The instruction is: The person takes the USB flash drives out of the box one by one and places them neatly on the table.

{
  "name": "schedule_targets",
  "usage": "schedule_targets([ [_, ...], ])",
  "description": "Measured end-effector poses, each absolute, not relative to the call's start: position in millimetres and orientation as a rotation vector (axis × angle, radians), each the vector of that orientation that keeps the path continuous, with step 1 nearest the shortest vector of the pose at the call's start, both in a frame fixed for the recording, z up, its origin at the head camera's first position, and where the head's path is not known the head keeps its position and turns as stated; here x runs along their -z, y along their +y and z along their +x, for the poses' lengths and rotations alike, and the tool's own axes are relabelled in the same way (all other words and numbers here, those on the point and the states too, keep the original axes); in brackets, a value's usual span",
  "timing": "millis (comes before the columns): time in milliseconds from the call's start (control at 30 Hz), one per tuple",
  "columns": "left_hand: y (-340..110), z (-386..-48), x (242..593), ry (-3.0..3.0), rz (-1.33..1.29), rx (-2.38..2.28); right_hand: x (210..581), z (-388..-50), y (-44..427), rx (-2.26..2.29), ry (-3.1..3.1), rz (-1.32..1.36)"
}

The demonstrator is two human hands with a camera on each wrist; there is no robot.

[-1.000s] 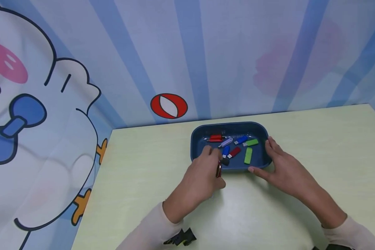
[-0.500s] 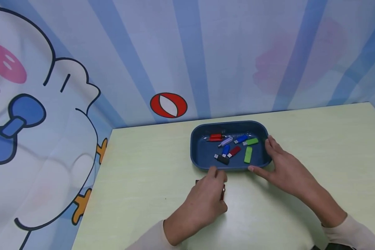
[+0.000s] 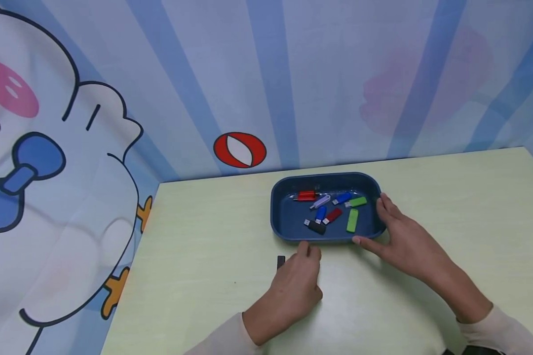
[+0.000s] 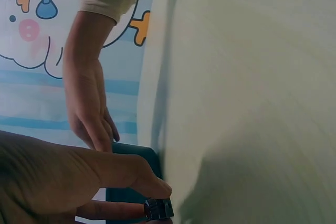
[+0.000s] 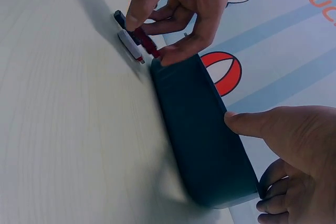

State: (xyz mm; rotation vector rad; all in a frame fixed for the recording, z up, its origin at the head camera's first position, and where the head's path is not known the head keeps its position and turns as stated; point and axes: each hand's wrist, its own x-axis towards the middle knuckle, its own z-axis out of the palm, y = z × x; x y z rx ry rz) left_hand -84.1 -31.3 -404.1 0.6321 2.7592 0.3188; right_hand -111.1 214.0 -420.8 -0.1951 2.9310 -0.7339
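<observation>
pinching: left hand, thumb and finger closed to a narrow gap, apparently on the red stick. left wrist view shows only a dark block there, colour not readable.
red stick: at the left fingertips, just outside the near left part of the tray. hidden under the hand from the head. whether it also touches the table, cannot tell.
stick axis: slanted in the right wrist view, from the thumb toward the fingertip beside the tray; roughly in line with its 2 neighbours.
tray from left fingers: directly ahead, away from the person; near wall just beyond the fingertips, contact unclear. tray's long axis runs left to right.
nearer hand: left, by far, for the red stick.
right hand: at the tray's right end, well apart from the red stick. thumb and fingers spread wide across the near corner, touching the tray.
neighbours: white stick and black stick, on the table near the left hand. black stick points roughly away from the person.
tray contents: at least 8 sticks, mixed colours, lying at varied angles.
</observation>
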Motion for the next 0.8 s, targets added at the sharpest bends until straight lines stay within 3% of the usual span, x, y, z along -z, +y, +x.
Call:
schedule_targets([
  [800,-19.6,-87.7,425.3,2.806,0.597,-0.326,421.9,-110.3,213.4,0.753,2.93,-0.195],
])
